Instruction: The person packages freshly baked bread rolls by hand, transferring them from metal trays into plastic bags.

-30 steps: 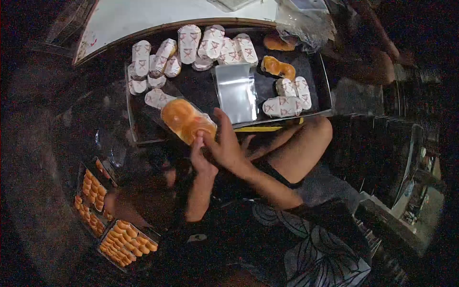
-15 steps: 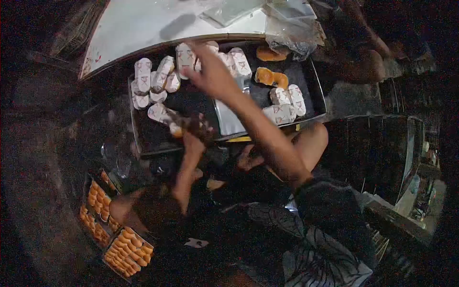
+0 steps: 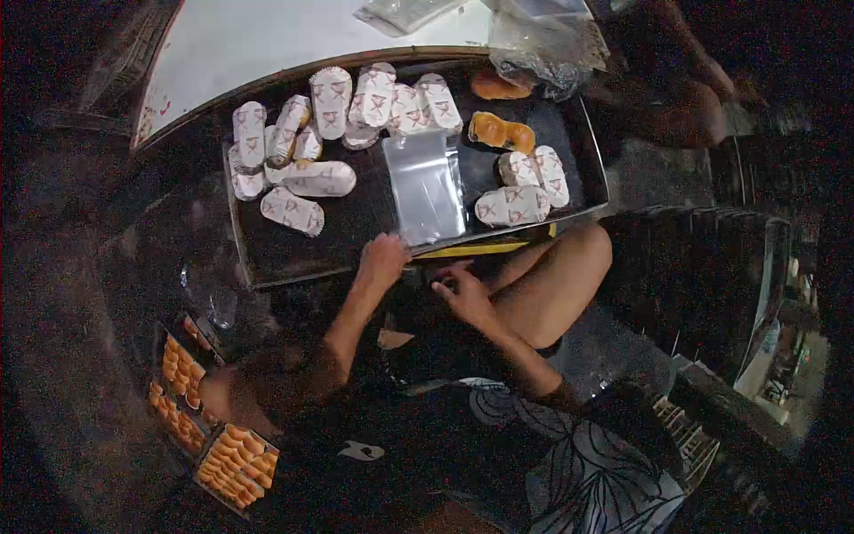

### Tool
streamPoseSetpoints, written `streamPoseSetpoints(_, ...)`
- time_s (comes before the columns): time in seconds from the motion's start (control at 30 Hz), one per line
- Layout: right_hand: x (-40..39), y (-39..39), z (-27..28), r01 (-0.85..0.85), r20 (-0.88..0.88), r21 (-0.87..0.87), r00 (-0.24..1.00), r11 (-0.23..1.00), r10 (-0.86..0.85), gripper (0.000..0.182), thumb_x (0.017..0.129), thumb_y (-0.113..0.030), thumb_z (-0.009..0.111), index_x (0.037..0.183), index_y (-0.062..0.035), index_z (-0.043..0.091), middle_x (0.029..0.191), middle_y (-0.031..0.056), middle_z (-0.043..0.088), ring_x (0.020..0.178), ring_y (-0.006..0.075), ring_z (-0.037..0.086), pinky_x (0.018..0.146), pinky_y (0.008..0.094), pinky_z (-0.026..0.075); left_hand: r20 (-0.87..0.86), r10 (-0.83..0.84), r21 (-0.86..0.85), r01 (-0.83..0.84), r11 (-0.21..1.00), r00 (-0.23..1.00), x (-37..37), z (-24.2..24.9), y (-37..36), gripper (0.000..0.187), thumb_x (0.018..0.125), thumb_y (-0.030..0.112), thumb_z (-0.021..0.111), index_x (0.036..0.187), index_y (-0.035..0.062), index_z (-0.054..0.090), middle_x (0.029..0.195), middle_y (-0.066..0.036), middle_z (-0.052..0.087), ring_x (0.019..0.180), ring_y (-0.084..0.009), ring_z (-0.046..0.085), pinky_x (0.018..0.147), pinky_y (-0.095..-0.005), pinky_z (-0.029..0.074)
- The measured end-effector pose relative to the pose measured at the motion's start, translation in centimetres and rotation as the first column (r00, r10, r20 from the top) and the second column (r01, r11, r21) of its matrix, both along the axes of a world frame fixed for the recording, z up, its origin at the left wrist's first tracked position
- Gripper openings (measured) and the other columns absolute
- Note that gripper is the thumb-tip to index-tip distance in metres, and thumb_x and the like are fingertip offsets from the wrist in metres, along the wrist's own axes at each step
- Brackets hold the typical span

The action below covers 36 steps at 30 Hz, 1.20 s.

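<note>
My left hand (image 3: 384, 258) is at the front rim of a dark tray (image 3: 311, 276), its fingers bent at the edge near a stack of clear plastic bags (image 3: 427, 191). Whether they hold anything is hidden. Below the rim, over my lap, my right hand (image 3: 464, 296) has its thumb and fingers apart and nothing visible in it. Several buns in white printed paper wrappers (image 3: 331, 102) lie along the tray's left and back. More wrapped buns (image 3: 514, 206) sit at its right, beside a bare brown bun (image 3: 501, 133). Another bare bun (image 3: 500, 85) is behind that.
A white tabletop (image 3: 258, 40) lies beyond the tray, with plastic packaging (image 3: 547, 44) at its right. Trays of brown buns (image 3: 236, 467) stand at lower left. Another person's arm (image 3: 689, 44) shows at upper right. My bent leg (image 3: 560, 285) is beneath the tray's front right.
My right hand has drawn back from the far wrapped buns to my lap. My left hand has moved from the tray's left part to the front rim. A wrapped bun now lies there.
</note>
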State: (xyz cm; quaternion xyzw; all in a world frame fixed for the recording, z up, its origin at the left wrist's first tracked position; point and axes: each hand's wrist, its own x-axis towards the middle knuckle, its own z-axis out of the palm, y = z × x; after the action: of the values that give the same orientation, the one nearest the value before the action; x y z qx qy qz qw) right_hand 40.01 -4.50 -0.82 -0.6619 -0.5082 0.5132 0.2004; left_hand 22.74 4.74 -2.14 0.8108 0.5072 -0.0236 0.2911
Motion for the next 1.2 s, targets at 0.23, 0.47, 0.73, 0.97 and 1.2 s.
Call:
streamPoseSetpoints(0.23,-2.9,2.6,3.9,-0.058,0.128,0.235,0.991,0.97,0.029,0.027,0.079,-0.018,0.056,0.096,0.0026,0.049,0.067,0.0179,0.051,0.06,0.0275,0.053,0.054,0.034,0.041,0.512,0.275,-0.001,-0.32,0.947,0.814,0.3,6.8,-2.5,0.012,0.072,0.011,0.058,0.078,0.0015,0.061,0.07,-0.011,0.053,0.063,-0.026,0.053,0.057,-0.033,0.042)
streamPoseSetpoints(0.47,-0.9,7.8,1.8,-0.393,-0.891,-0.219,-0.292,0.893,-0.348,0.043,0.085,-0.023,0.045,0.123,-0.0054,0.034,0.081,0.0084,0.058,0.07,0.0157,0.056,0.061,0.0302,0.047,0.648,0.456,0.03,-0.619,0.785,0.61,2.5,8.6,-4.6,0.011,0.074,0.01,0.059,0.079,0.0009,0.062,0.069,-0.008,0.053,0.067,-0.0192,0.051,0.061,-0.0282,0.041)
streamPoseSetpoints(0.73,-12.8,8.3,2.3,-0.181,-0.888,-0.178,0.452,0.967,-0.079,0.042,0.085,-0.016,0.04,0.124,-0.0036,0.03,0.121,0.0149,0.041,0.112,0.0281,0.041,0.09,0.0368,0.037,0.53,0.815,-0.825,-0.365,0.432,-0.234,-7.6,5.7,-2.7,0.052,0.083,0.022,0.047,0.128,0.0056,0.025,0.112,-0.013,0.044,0.099,-0.0224,0.046,0.085,-0.0354,0.038)
streamPoseSetpoints(0.97,-15.0,24.4,-8.0,-0.644,0.648,0.559,0.732,0.522,0.208,0.037,0.075,-0.009,0.045,0.11,0.0019,0.041,0.108,0.0216,0.049,0.1,0.0308,0.049,0.083,0.034,0.042,0.42,0.362,-0.627,0.022,0.779,-0.832,-15.1,2.9,-1.8,0.059,0.083,0.03,0.045,0.129,0.0025,0.019,0.129,-0.013,0.028,0.12,-0.029,0.026,0.102,-0.048,0.015)
streamPoseSetpoints(1.2,-9.0,12.2,5.0,-0.334,-0.555,0.278,0.709,0.901,0.435,0.046,0.081,-0.022,0.049,0.12,-0.0006,0.034,0.115,0.018,0.043,0.106,0.0292,0.044,0.091,0.0347,0.033,-0.027,0.24,-0.749,0.179,0.638,-0.97,-11.5,7.2,0.7,0.057,0.085,0.032,0.04,0.131,0.0078,0.015,0.133,-0.014,0.021,0.122,-0.0293,0.021,0.101,-0.0496,0.011)
